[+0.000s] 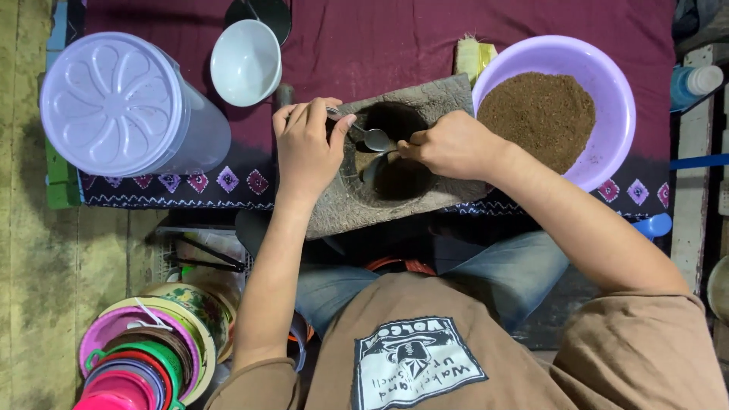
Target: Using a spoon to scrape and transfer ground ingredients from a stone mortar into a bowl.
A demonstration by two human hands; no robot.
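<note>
A grey stone mortar block [448, 95] with a dark hollow lies on a maroon cloth in front of me. My left hand [306, 144] rests on its left edge and holds a metal spoon [373, 138] whose bowl points into the hollow. My right hand [452, 144] is over the hollow's right side, gripping a second spoon [377, 165] that dips into the dark brown powder inside. To the right stands a lilac bowl [615, 91] filled with brown ground powder [541, 114].
A large lilac lidded container [121, 102] stands at the left, a white cup [245, 61] behind the block. A yellow-green piece [472, 55] lies between block and bowl. Stacked colourful lids and bowls [144, 357] sit at lower left, a bottle [695, 82] at right.
</note>
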